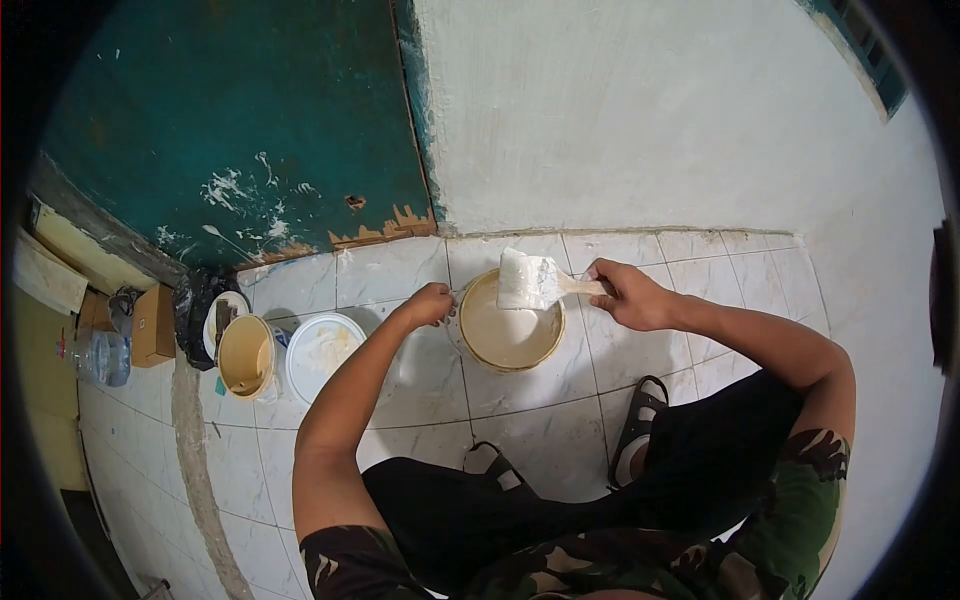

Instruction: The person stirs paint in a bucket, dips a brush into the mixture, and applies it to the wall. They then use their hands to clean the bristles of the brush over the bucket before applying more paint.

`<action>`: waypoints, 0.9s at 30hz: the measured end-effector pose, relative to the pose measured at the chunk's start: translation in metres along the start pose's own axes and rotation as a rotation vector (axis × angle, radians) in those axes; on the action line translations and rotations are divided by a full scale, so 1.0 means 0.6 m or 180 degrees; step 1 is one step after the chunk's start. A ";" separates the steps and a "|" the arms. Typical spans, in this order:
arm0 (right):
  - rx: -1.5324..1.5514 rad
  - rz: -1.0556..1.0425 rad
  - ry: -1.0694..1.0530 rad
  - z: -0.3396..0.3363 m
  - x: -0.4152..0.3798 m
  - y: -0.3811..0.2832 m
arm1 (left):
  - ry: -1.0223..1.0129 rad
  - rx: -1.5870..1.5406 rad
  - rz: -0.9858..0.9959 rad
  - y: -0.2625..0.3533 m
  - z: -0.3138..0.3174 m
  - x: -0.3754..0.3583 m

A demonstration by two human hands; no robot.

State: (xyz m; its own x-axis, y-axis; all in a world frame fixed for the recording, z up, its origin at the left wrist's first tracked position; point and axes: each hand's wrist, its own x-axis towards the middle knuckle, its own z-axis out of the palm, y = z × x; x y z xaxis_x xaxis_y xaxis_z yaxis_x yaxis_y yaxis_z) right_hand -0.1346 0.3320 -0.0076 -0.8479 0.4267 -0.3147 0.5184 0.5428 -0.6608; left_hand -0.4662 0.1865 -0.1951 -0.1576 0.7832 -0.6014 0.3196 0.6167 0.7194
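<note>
one wide brush [532,281] is gripped in the right hand [635,295], bristles over the bucket [512,340]'s far rim. the left hand [432,304], fingers curled narrow, is by its left rim.

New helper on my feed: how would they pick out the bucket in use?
Find the corner where the green door meets the white wall. The bucket stands on the floor near there. Only it has the brush over it; the other containers cluster left.
</note>
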 end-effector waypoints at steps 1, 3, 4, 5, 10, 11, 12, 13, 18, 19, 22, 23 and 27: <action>-0.0002 0.0003 0.0005 -0.003 -0.002 -0.004 | 0.0038 -0.0083 -0.0010 0.001 0.000 -0.001; 0.0287 0.0231 -0.0150 -0.008 -0.005 -0.015 | 0.0079 -0.0166 -0.0017 0.000 0.002 -0.002; 0.0283 0.0227 -0.0149 -0.010 -0.005 -0.015 | 0.0083 -0.0182 -0.0005 -0.001 0.003 -0.001; 0.0258 0.0206 -0.0144 -0.012 -0.005 -0.015 | 0.0091 -0.0197 0.0009 -0.002 0.002 -0.001; 0.0884 -0.0161 0.0017 -0.012 0.014 0.009 | 0.0121 -0.0096 -0.0037 -0.003 0.002 0.006; 0.1177 -0.0052 -0.0030 -0.020 0.012 0.002 | 0.0129 -0.0091 -0.0045 -0.002 0.000 0.007; 0.1468 0.0050 -0.0077 -0.031 0.010 -0.019 | 0.0163 -0.0085 -0.0010 0.001 -0.002 0.006; 0.1432 0.0000 -0.0043 -0.037 0.006 -0.036 | 0.0137 -0.0101 -0.0068 0.004 -0.004 0.005; 0.1463 -0.0439 0.0859 -0.112 0.002 -0.158 | 0.0657 0.2619 0.0079 0.089 -0.063 -0.056; 0.1276 -0.0614 0.1154 -0.132 0.004 -0.177 | 0.0587 0.2945 -0.0198 0.177 -0.063 -0.127; 0.1559 -0.0613 0.1665 -0.195 0.000 -0.293 | 0.0086 0.3091 0.0394 0.346 -0.015 -0.244; 0.1764 -0.0698 0.1771 -0.212 0.004 -0.326 | -0.0098 0.3091 0.0633 0.401 0.012 -0.282; 0.2505 -0.1107 0.2287 -0.231 0.050 -0.415 | -0.0293 0.2038 0.1615 0.490 0.119 -0.357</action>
State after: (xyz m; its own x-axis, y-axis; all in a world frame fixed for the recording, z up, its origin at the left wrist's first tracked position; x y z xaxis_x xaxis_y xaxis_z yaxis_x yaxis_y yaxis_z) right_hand -0.2738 0.3100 0.2420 -0.5401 0.7974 0.2690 -0.1645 0.2135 -0.9630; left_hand -0.2719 0.1944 0.1204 0.2179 0.9279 -0.3026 0.8070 0.0031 0.5905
